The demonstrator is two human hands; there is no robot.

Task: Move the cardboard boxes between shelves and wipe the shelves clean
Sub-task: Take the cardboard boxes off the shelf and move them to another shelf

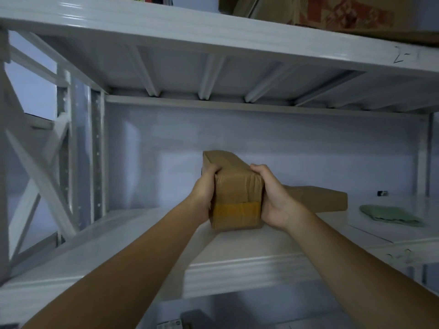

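Now we hold a taped cardboard box (pixel 237 198) between both hands above the front part of the white metal shelf (pixel 249 241); we cannot tell whether its underside touches the shelf. Our left hand (pixel 205 189) curls over its left edge and our right hand (pixel 273 198) clamps its right side (each grip is closed on the box, fingers wrapped over the top edges). Just beyond the right grip a flatter cardboard box (pixel 318 198) lies on the same shelf. Farther right of that grip rests a green cloth (pixel 389 216). Above both grips, the upper shelf (pixel 213 36) carries more cardboard boxes (pixel 332 13).
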